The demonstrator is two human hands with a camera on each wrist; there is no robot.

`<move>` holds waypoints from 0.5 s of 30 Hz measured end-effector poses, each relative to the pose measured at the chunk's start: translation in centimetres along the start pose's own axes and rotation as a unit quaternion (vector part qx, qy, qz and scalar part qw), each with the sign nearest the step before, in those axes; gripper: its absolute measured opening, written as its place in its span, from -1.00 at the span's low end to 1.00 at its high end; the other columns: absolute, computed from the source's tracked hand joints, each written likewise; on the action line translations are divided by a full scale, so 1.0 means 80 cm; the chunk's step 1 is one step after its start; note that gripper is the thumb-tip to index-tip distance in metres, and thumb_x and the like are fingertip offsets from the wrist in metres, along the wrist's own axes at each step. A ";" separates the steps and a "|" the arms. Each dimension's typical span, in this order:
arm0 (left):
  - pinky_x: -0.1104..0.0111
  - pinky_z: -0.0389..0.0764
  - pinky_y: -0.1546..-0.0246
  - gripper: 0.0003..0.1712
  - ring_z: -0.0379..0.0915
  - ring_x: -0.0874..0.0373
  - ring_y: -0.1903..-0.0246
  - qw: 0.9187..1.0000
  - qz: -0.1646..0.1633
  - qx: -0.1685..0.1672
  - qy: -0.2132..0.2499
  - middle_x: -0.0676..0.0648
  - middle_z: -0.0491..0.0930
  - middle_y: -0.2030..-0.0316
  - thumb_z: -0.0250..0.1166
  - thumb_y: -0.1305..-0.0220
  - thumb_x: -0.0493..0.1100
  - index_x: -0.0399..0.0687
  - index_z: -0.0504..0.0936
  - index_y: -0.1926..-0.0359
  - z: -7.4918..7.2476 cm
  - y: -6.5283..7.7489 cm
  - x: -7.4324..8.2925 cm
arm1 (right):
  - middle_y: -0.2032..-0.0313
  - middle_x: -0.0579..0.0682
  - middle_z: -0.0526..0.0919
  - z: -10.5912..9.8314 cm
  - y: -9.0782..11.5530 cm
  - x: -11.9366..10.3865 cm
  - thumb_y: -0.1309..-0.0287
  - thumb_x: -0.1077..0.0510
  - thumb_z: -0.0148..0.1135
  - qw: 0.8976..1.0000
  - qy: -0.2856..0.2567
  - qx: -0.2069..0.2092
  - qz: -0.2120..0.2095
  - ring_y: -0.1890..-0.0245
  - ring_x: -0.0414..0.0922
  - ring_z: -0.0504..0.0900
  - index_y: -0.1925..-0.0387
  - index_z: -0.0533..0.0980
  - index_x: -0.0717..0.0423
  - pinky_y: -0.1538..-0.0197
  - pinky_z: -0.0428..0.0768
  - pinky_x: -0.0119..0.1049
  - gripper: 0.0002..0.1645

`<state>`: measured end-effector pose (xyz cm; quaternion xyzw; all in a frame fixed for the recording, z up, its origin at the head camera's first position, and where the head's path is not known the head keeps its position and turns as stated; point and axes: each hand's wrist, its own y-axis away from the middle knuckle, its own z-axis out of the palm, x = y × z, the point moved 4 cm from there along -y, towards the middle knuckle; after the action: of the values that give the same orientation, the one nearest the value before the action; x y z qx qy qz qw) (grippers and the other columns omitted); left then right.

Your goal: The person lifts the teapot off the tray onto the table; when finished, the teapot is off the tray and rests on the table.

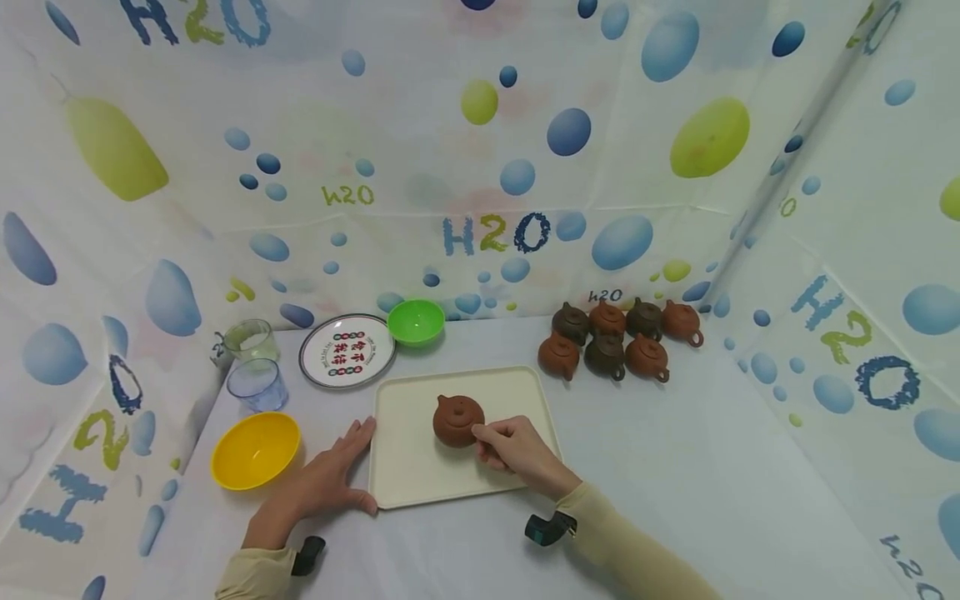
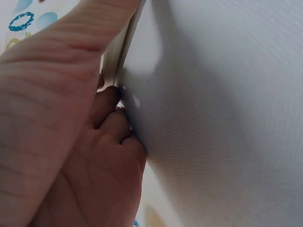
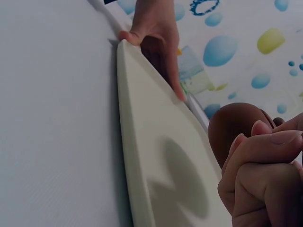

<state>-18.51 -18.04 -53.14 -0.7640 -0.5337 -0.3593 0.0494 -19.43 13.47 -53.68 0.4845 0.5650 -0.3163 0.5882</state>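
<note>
My right hand (image 1: 517,452) pinches the handle of a small reddish-brown clay teapot (image 1: 457,422). In the right wrist view the teapot (image 3: 235,130) hangs above a cream rectangular tray (image 3: 142,101), and its shadow falls on the tray. My left hand (image 1: 324,481) touches the tray's left side, thumb at the near corner and fingers stretched along the edge. The left wrist view shows this hand (image 2: 102,156) low beside the white cloth, with the tray mostly hidden.
Several brown and dark teapots (image 1: 603,358) stand at the back right. On the left are a yellow bowl (image 1: 255,451), two glasses (image 1: 257,385), a white plate (image 1: 315,354) with printed characters and a green bowl (image 1: 416,323). A patterned curtain (image 1: 420,150) surrounds the table.
</note>
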 end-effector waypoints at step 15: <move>-0.38 0.12 -0.59 0.65 -0.07 -0.57 -0.62 1.000 0.004 0.000 0.001 -0.43 -0.12 -0.69 0.74 0.16 0.23 -0.17 -0.10 -0.73 -0.003 0.001 0.002 | 0.67 -0.15 0.44 -0.060 0.054 0.026 -0.55 -0.07 0.25 0.998 -0.030 0.047 0.029 0.67 -0.28 0.30 0.36 0.58 0.48 0.58 0.22 -0.50 -0.38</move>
<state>-18.51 -18.07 -52.85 -0.7658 -0.5303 -0.3601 0.0511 -16.81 19.73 -54.27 0.5177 0.5178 -0.3397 0.5903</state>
